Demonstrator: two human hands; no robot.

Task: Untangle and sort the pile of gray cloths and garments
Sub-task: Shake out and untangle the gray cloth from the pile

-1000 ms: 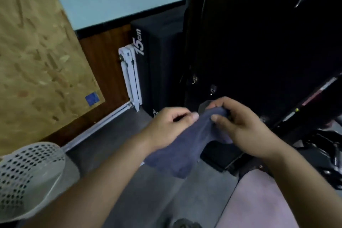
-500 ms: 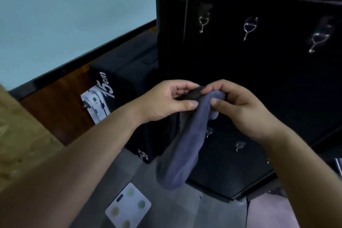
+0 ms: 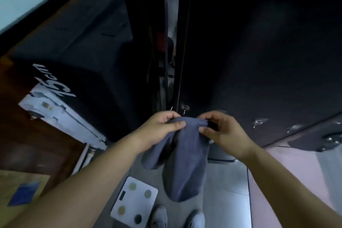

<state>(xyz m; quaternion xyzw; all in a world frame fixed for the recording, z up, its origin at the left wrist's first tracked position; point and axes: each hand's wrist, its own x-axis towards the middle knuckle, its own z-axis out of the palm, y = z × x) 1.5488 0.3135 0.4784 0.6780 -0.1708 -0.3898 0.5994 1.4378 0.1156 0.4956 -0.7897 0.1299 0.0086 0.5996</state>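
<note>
Here the left hand [image 3: 159, 127] and right hand [image 3: 220, 131] pinch the gray cloth's [image 3: 185, 163] top edge; it hangs between them.

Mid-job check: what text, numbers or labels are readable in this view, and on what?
"15cm": white print on the side of the black box at left.
Small label on the white device below it: too blurred to read.
No text visible on the blue sticker.
Nothing readable on the floor scale; its display is dark.
</note>
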